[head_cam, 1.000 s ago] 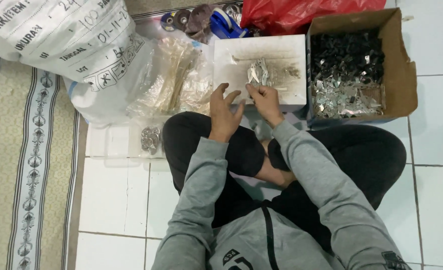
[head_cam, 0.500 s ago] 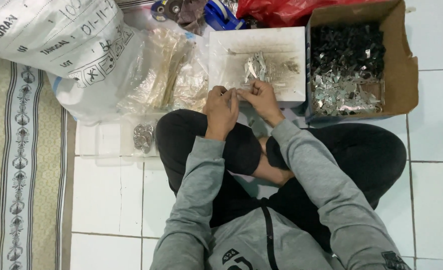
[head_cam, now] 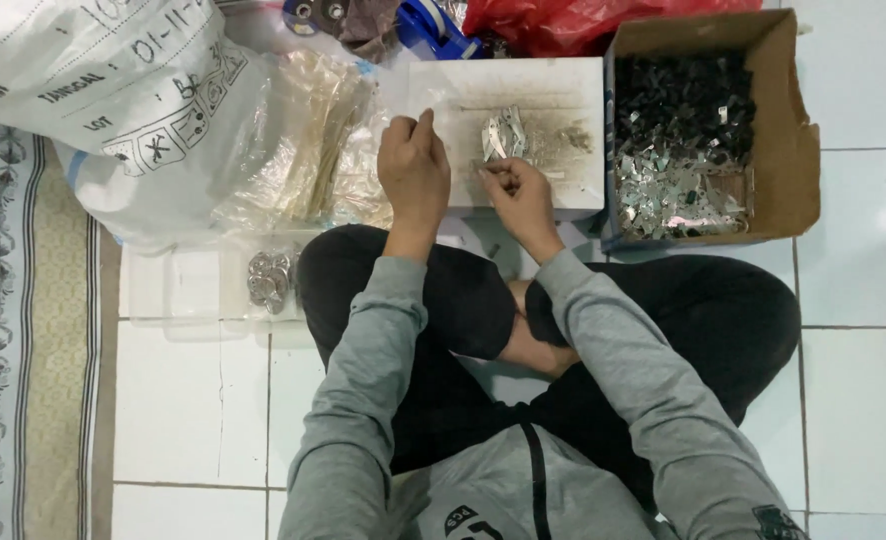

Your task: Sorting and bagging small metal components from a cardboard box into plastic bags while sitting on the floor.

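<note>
Legs: crossed in dark trousers, at the centre of the frame, on the white tile floor (head_cam: 863,400).
Left hand (head_cam: 415,170): fingers curled loosely, pinching something too small to tell, over the left edge of the white tray (head_cam: 573,110).
Right hand (head_cam: 519,192): fingers closed on a small metal piece (head_cam: 487,168), at the tray's lower edge.
Metal pieces (head_cam: 504,133): a small heap on the tray, above the right hand.
Cardboard box (head_cam: 801,140): upper right, full of dark and silvery scraps.
White sack (head_cam: 83,90): upper left.

One cardboard box (head_cam: 793,170) holds metal scraps too many to count. One white tray (head_cam: 573,110), one red bag (head_cam: 573,25), two hands.
</note>
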